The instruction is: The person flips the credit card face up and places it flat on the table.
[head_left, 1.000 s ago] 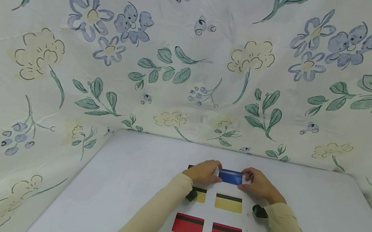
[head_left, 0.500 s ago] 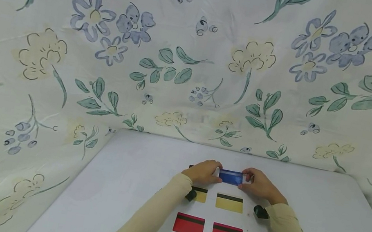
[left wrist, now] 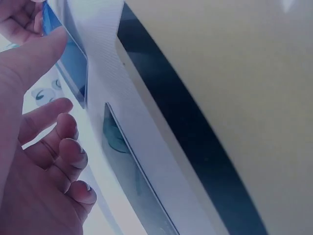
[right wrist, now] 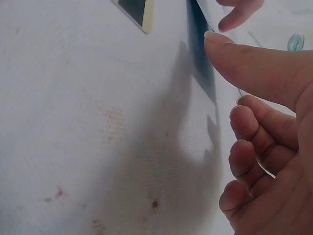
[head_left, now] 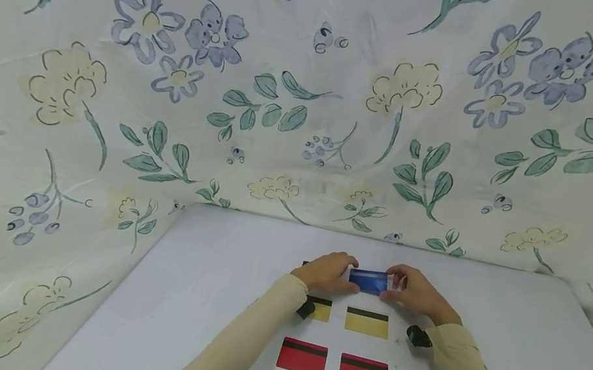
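In the head view a blue stripe card [head_left: 369, 282] is at the far end of two columns of cards. My left hand [head_left: 327, 271] holds its left end, the thumb over the near corner. My right hand [head_left: 417, 292] holds the right end between thumb and fingers. The wrist views show the left thumb [left wrist: 49, 51] overlapping the blue card [left wrist: 73, 63] and the right thumb [right wrist: 249, 61] at its edge. Whether the card is clear of the table cannot be told. Another dark-edged card [head_left: 305, 264] is mostly hidden behind my left hand.
Nearer me lie two yellow cards, the right one [head_left: 367, 322] in full view and the left one [head_left: 321, 309] partly behind the wrist camera [head_left: 306, 308]. Two red cards [head_left: 302, 357] lie closer still. A floral cloth [head_left: 309, 114] rises behind the white table [head_left: 181, 297].
The blue card has turned slightly, its right end now a little higher in view. My left thumb has slid further over its near corner, and the right hand has shifted slightly.
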Demonstrator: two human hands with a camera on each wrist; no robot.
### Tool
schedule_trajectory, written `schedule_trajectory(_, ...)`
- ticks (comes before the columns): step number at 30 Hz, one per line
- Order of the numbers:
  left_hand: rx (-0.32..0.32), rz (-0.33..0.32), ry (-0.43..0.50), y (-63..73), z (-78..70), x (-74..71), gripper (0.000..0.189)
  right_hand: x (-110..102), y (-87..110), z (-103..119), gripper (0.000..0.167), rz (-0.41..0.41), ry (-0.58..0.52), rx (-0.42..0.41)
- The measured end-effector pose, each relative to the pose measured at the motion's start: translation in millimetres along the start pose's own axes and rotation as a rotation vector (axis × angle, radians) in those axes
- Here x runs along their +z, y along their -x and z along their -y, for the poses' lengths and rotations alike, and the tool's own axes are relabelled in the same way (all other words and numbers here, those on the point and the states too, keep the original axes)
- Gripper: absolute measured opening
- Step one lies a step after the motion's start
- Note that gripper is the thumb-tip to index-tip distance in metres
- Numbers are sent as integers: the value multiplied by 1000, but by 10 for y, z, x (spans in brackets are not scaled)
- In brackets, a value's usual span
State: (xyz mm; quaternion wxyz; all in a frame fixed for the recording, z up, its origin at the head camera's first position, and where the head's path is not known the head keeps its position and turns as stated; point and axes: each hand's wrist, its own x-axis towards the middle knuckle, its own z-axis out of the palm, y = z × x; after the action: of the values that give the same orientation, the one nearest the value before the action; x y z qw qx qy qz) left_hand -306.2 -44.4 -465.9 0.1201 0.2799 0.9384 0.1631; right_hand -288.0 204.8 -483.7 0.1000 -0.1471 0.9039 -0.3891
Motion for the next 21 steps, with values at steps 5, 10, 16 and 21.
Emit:
schedule_trajectory(5, 34, -10, -24, -45, -24, -3, 58, -25, 5, -2, 56, 1, -12, -8)
schedule_trajectory(10, 70, -15, -36, -59, -72, -15, 58, -38, 8, 8, 57, 1, -11, -14)
schedule_trajectory(16, 81, -21, -42, -72, -123, -24, 59, -57, 5, 25, 57, -2, -19, -15)
schedule_trajectory(21, 91, -20, -45, -81, -158, -20, 60, -61, 0, 14, 57, -3, -33, -21)
